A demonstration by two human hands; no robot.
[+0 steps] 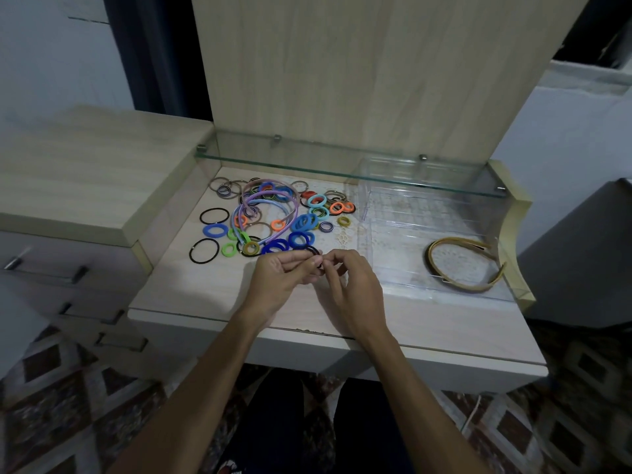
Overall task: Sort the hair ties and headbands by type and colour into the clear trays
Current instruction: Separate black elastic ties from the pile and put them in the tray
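Both hands met at the bench's (212, 295) front edge, the left hand (284, 273) and right hand (347, 278) together pinching a thin black hair tie (316, 256) between their fingertips, most of it hidden. The clear trays (427, 213) lay to the right, with a gold headband (461, 265) in the nearest, so the right hand was nearer. The mixed pile (270, 217) sat just beyond the fingers.

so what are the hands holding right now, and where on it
A black hair tie, pinched between the fingertips of the left hand and right hand; their fingers hide most of it.
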